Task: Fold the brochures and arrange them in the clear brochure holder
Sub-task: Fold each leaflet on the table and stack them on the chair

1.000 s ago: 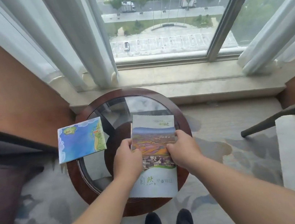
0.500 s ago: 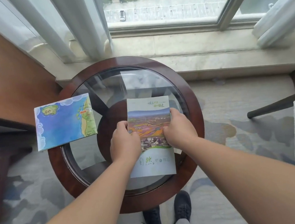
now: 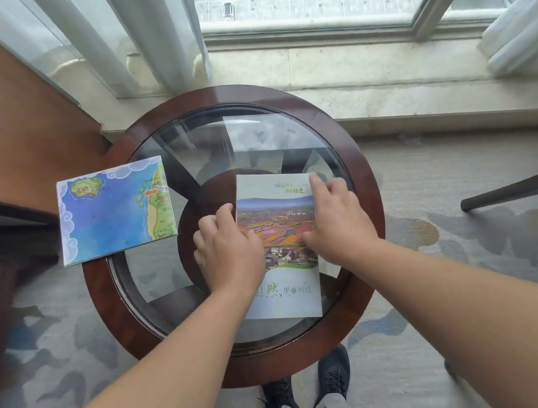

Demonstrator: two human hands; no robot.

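**Landscape brochure** (image 3: 279,226): laid flat, cover up, in portrait, on the glass top (image 3: 251,137) of the round bench (image 3: 366,204), right of centre. Its near edge lies close to the wooden rim nearest the person. It appears folded to a narrow panel; the layers cannot be counted from above.

**Step in hand, as judged:** the fold is being pressed flat and the edges squared.
- The panels should be held aligned at one long edge while the crease is run along the other in one firm stroke, corner to corner.
- Slipping is to be expected on glass, so downward pressure should be maintained during the stroke.
- Edges are to be checked flush before release, since a skewed fold would likely sit badly in the holder.

**Left hand** (image 3: 228,247): set over the left long edge at mid-height. The fingers are curled round that edge and grip it; the thumb is hidden.

**Right hand** (image 3: 336,225): laid along the right long edge. The fingers are fairly straight and close together, pressed on the paper, with the forefinger tip reaching toward the upper right corner. Nothing is pinched.

**Map brochure** (image 3: 114,210): lies flat at the bench's left, apart from both hands and untouched, its outer part overhanging the rim.

**Clear brochure holder:** not seen in this view.

**Below the bench:** a patterned carpet (image 3: 454,229) is noted.
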